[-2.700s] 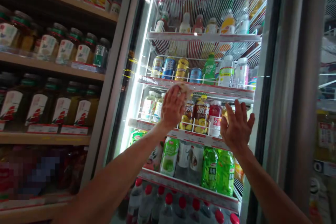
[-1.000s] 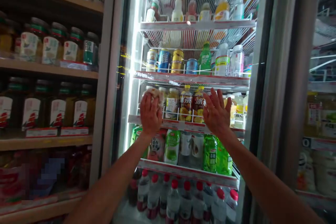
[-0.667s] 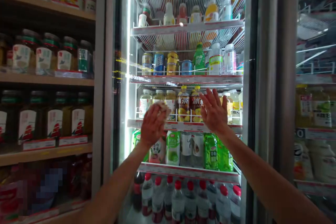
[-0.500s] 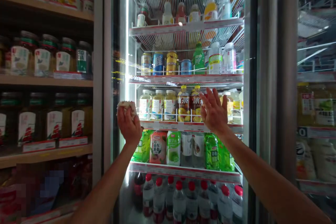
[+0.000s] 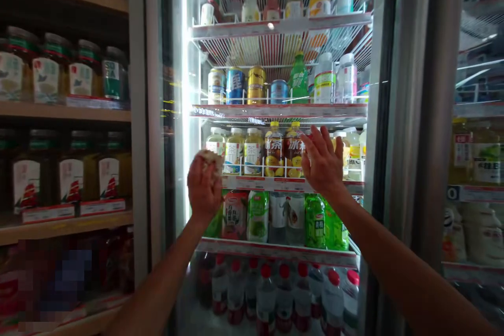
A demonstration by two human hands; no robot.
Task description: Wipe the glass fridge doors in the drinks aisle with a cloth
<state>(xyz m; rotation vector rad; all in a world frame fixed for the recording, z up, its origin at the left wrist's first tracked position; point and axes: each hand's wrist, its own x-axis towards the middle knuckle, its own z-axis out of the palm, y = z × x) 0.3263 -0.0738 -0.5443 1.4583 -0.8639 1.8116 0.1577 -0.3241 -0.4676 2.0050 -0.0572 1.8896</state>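
My left hand point(image 5: 205, 189) is closed on a pale, crumpled cloth point(image 5: 212, 160), pressed against the glass door point(image 5: 173, 131) of a lit drinks fridge, near its left side. Behind that hand stand pale tea bottles point(image 5: 233, 152) and a red carton-like bottle point(image 5: 235, 215). My right hand point(image 5: 323, 163) is raised with its fingers spread, palm toward the same glass. It partly hides a brown bottle with a yellow cap point(image 5: 294, 149). Whether the right palm touches the glass, I cannot tell.
Wooden shelves point(image 5: 63, 110) with rows of jars and bottles stand to the left. A metal door frame point(image 5: 409, 115) runs up the right side, with another fridge section point(image 5: 478, 157) beyond it. Red-capped bottles point(image 5: 268, 294) fill the fridge bottom.
My left hand with the cloth has swept left across the glass from the middle, reached the left edge, and come slightly back right. My right hand has stayed spread and shifted left with the view.
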